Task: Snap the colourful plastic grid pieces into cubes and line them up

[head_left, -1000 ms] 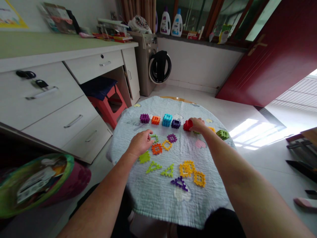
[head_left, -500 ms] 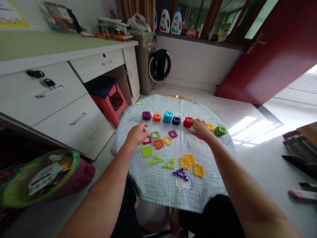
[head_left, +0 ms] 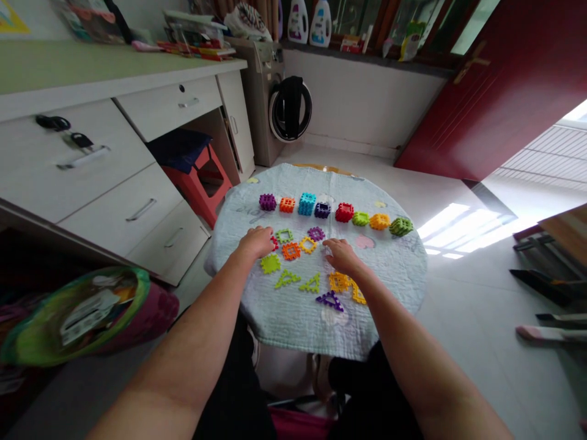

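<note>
My left hand (head_left: 258, 241) is over the left side of the loose plastic pieces, covering most of a red square frame (head_left: 275, 243). Its fingers look loosely spread and the fingertips are partly hidden. Beside it lie a green frame (head_left: 284, 235), an orange square (head_left: 291, 250) and a lime solid square (head_left: 270, 264). My right hand (head_left: 343, 254) hovers with fingers apart and nothing in them, to the right of a yellow frame (head_left: 307, 245) and a purple piece (head_left: 316, 233). Yellow squares (head_left: 339, 282) lie under its wrist, partly covered. Nearer me are lime triangles (head_left: 287, 278) and a purple triangle (head_left: 330, 300).
Along the far side of the cloth-covered round table (head_left: 293, 330) runs a row of stacks, including purple (head_left: 267, 202), turquoise (head_left: 307, 204), red (head_left: 344, 212) and green (head_left: 401, 226). A bin (head_left: 147, 311) and drawers stand left, a red stool (head_left: 206, 189) beyond.
My right hand has left the red and lime stacks in the far row and moved left and nearer me. My left hand has shifted onto the red frame. The view has tilted slightly downward.
</note>
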### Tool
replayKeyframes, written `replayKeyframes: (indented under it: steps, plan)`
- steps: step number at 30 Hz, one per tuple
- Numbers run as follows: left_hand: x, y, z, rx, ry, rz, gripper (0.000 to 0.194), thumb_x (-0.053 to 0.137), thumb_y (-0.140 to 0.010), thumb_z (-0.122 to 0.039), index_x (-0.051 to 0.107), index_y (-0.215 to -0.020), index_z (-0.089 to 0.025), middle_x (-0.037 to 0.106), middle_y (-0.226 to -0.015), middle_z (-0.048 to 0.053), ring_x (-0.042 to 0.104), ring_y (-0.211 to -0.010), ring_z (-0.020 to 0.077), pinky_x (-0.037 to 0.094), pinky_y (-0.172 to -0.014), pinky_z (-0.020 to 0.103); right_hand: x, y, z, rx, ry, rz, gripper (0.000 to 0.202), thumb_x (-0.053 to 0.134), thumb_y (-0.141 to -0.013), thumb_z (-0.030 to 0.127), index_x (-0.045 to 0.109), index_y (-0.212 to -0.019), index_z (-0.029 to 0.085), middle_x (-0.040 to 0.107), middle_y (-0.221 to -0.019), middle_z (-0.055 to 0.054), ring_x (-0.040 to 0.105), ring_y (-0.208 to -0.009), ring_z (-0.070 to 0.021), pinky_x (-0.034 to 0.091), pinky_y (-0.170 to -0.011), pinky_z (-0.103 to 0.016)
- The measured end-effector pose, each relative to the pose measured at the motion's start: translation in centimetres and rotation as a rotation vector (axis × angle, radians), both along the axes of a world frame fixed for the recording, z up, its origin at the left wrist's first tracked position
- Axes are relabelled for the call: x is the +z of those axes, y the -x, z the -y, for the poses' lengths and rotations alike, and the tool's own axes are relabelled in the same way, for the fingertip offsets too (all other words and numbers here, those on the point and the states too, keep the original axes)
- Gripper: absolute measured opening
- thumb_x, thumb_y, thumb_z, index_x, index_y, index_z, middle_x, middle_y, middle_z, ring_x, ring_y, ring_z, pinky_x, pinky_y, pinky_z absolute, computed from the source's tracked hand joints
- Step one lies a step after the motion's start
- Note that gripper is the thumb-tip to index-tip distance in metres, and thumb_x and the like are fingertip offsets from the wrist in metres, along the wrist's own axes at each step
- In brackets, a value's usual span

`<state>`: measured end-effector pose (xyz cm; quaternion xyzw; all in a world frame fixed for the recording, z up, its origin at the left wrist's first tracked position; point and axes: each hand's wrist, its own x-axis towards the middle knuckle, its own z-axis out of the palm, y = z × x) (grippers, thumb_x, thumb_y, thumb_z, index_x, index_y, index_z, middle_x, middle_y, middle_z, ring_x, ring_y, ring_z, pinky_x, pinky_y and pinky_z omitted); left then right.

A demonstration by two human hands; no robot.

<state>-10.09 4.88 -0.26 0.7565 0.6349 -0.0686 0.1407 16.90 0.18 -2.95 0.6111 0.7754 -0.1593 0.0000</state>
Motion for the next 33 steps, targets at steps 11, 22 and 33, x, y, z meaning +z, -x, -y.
replayKeyframes:
  steps: [11, 22, 33]
  plan:
    - [-1.5, -1.2, -0.4, -0.164, 0.036, 0.029, 0.033, 0.057, -0.076, -0.031, 0.061, -0.107, -0.020, 0.064, -0.109, 0.011, 0.062, -0.099, 0.0252, 0.047, -0.083, 0.031, -0.4, 1.3, -1.8, 0.003, -0.056, 0.060, 0.056, 0.037, -0.085, 0.011, 0.042, -0.138, 0.027, 0.036, -0.150, -0.001, 0.033, -0.127, -0.0294, 0.034, -0.096, -0.043]
    - [-0.5, -2.1, -0.2, -0.172, 0.001, 0.082, 0.033, 0.056, -0.074, -0.021, 0.062, -0.107, -0.018, 0.066, -0.105, 0.010, 0.062, -0.096, 0.0241, 0.047, -0.083, 0.030, 0.4, 0.1, -1.2, -0.084, -0.089, 0.049, 0.054, 0.057, -0.075, 0.020, 0.048, -0.129, 0.017, 0.051, -0.126, -0.012, 0.047, -0.108, -0.0264, 0.039, -0.086, -0.034]
    - [0.2, -5.9, 1.3, -0.339, -0.185, 0.354, 0.051, 0.067, -0.072, -0.027, 0.056, -0.121, -0.015, 0.058, -0.123, 0.010, 0.053, -0.114, 0.0244, 0.039, -0.102, 0.033, 1.7, -0.2, -0.7, 0.017, -0.071, -0.150, 0.057, 0.063, -0.067, 0.016, 0.052, -0.123, 0.012, 0.055, -0.112, -0.012, 0.054, -0.100, -0.0210, 0.042, -0.089, -0.031]
